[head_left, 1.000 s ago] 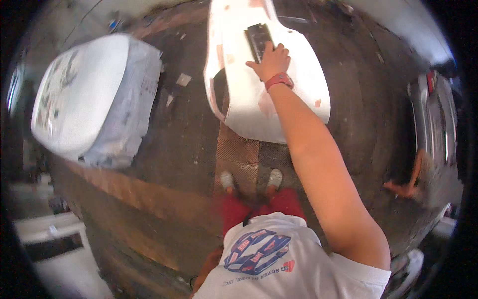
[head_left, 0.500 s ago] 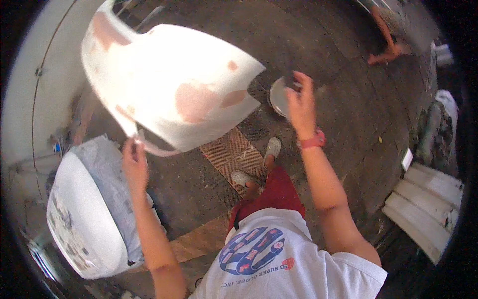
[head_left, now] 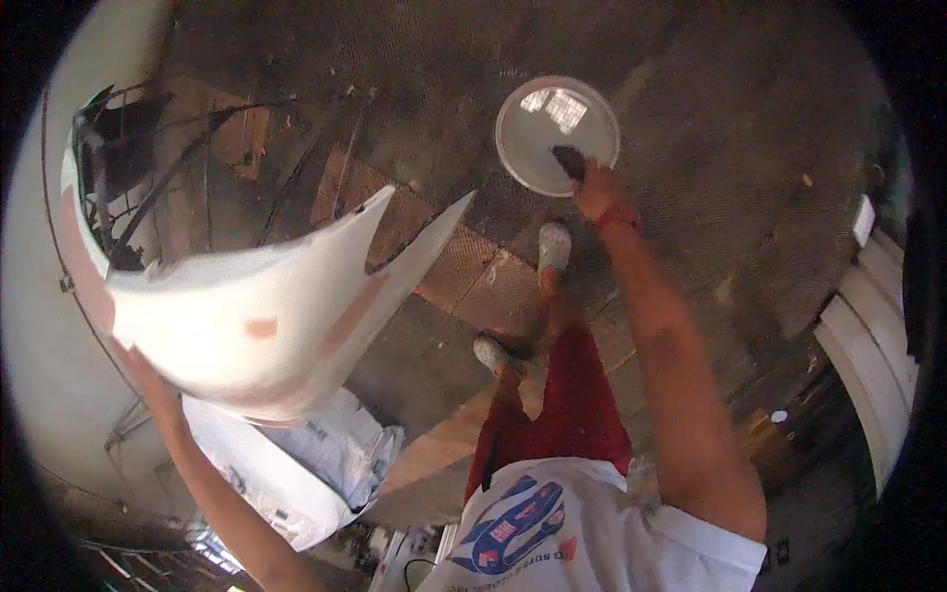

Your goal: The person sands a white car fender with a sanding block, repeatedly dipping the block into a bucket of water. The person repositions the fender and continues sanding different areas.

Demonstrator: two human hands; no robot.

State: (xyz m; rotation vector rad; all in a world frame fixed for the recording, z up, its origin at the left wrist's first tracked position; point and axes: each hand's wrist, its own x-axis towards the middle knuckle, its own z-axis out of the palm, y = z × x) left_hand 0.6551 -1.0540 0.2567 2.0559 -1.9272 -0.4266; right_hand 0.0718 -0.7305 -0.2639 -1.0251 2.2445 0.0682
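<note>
A white, curved car bumper (head_left: 217, 316) with brownish-pink patches fills the left side, its pointed ends toward the middle. At its lower left edge is my left hand (head_left: 146, 380), closed against the rim; the fingertips blur into a patch. My right hand (head_left: 600, 192) grips a small dark pad (head_left: 567, 161), possibly a sanding block. Pad and hand are over the near part of a round bucket (head_left: 533, 183) of water, whose surface reflects bright light. Whether the pad touches the water, I cannot tell.
A dark metal frame (head_left: 207, 178) stands behind the bumper. Another white panel (head_left: 266, 474) with grey sheeting (head_left: 340, 439) lies below it. My feet are on the floor beside a brown mat (head_left: 483, 296). Ridged white panels (head_left: 868, 335) stand at the right.
My view has turned, and the bumper now appears lower and further left, seen from another angle. My right hand with the dark pad has come over the bucket, which shows fully.
</note>
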